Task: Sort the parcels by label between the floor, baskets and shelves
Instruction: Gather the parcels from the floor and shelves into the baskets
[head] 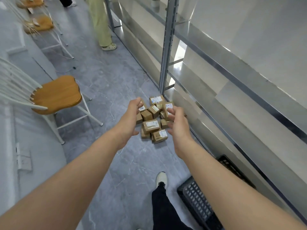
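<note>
Metal shelves (232,72) run along the right side, above a grey floor (108,80). A chair (56,95) with a wooden seat stands at the left. A black basket (197,200) sits on the floor beside the shelves. A heap of small brown parcels (153,119) with white labels lies on the floor at the foot of a shelf post (166,55). The left hand (131,117) and right hand (178,123) reach towards the heap, each grip wide, fingers loosely bent, holding nothing. This looks like the pick-up step: the next move probably calls for bending down, taking one parcel and reading its label.
</note>
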{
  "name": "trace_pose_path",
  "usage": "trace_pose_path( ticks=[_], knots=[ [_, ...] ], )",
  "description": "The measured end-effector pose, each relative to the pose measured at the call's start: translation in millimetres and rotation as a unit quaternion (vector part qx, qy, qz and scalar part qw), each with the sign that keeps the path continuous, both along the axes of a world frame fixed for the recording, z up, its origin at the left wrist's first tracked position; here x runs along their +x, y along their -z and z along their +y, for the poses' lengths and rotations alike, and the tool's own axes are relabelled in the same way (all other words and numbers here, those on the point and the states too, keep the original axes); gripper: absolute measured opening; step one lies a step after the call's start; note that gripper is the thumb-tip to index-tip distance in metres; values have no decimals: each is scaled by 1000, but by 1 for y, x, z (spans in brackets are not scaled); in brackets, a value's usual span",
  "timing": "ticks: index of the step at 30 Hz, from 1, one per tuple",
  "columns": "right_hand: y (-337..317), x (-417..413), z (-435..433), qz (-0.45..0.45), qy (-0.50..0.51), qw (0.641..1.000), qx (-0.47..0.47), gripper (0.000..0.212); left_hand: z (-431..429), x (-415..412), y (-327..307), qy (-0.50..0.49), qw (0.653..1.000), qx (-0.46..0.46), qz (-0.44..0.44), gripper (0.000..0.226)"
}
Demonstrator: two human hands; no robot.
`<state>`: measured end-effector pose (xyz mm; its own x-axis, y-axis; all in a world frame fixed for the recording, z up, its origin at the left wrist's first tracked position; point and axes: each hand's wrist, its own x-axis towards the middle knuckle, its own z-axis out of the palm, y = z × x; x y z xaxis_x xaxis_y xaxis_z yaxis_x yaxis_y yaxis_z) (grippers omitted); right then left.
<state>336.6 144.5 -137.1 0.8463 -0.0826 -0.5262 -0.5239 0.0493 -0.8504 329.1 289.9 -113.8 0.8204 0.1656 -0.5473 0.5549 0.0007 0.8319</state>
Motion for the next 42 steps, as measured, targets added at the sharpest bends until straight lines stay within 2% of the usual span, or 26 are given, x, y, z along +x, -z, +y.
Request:
trace_pose_path(
  ticks=[2, 6, 10, 21, 24, 28, 33, 38, 42],
  knots=[
    [14, 39, 3, 11, 2, 1000, 0, 55, -2, 36, 12, -7, 1000, 4, 14, 61],
    [39, 113, -5, 33, 7, 999, -2, 40, -11, 104, 32, -14, 999, -3, 47, 60],
    [53, 172, -14, 47, 13, 999, -10, 41, -20, 160, 44, -16, 999, -21, 45, 56],
    [107, 321, 4, 70, 55, 995, -51, 35, -4, 325, 99, 72, 989, -48, 120, 60],
    [128, 369, 22, 88, 78, 991, -57, 39, 7, 375, 128, 102, 983, -61, 142, 46],
    [158, 425, 46, 97, 78, 990, -72, 47, 19, 435, 165, 104, 977, -68, 175, 51],
    [203, 472, 45, 96, 18, 990, -97, 42, 14, 496, 209, 81, 978, -60, 181, 40],
    [275, 519, 24, 90, -35, 987, -130, 50, -11, 541, 288, 41, 980, -79, 176, 41],
    [363, 557, -7, 114, -59, 983, -135, 58, -42, 570, 372, 4, 979, -70, 194, 40]
  ],
)
